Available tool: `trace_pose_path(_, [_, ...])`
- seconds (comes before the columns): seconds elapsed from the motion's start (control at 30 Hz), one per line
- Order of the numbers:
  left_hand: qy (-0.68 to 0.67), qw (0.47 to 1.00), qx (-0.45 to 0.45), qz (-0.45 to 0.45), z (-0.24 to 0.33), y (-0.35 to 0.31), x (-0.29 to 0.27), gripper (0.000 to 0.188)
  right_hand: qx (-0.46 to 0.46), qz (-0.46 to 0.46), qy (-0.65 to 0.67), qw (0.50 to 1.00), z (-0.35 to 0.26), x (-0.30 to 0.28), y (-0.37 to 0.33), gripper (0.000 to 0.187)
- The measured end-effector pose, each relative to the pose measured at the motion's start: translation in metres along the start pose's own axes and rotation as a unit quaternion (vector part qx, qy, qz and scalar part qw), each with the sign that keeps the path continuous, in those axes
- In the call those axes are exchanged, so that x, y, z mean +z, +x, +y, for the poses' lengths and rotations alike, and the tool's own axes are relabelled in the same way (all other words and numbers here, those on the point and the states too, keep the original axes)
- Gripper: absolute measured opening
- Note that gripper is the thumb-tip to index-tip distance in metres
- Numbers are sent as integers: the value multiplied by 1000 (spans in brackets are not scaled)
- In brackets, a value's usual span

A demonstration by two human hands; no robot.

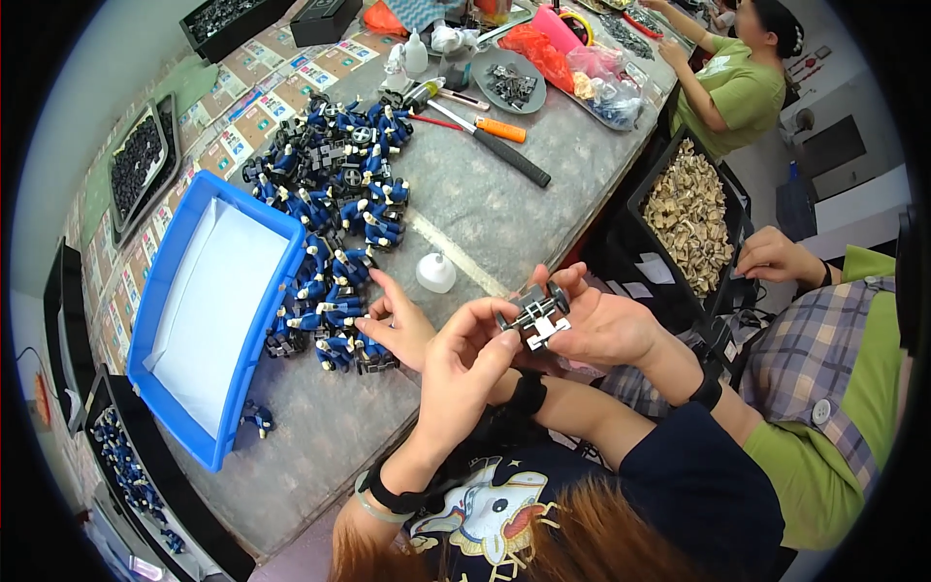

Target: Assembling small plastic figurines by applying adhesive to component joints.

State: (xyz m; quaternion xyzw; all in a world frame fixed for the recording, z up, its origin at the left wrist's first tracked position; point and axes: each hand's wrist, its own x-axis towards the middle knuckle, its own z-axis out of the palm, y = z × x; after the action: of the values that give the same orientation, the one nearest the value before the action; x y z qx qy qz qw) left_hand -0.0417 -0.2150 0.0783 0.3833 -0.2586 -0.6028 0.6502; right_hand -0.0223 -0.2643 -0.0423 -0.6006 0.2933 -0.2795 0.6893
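Note:
My left hand (464, 359) pinches a small dark toy chassis (535, 308) with black wheels and a white piece on it. Palm up at its right side is a co-worker's hand (621, 330), its fingers close to or touching the chassis. My right forearm crosses beneath my left one. At its end my right hand (402, 325) has thumb and finger spread at the edge of a heap of blue-clad toy figures (330, 257); nothing shows between them. A small white squeeze bottle (435, 273) stands just beyond my hands.
A blue tray (145, 320) lined with white stands left of the heap. Beyond lie an orange-handled tool (500, 130), a black-handled tool (514, 158) and a plate (529, 101) of dark parts. Right of the table is a black bin (635, 209) of tan pieces; another person (732, 82) sits beyond.

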Motion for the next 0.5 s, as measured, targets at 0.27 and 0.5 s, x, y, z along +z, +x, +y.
trace_pose_path(0.27, [1, 1000, 18, -9, 2, 0, 2, 26, 11, -2, 2, 1000, -3, -3, -1, 66])
trace_pose_path(0.5, [8, 1000, 23, -3, -4, -1, 4, 28, 17, -8, 5, 1000, -4, -3, -7, 65])
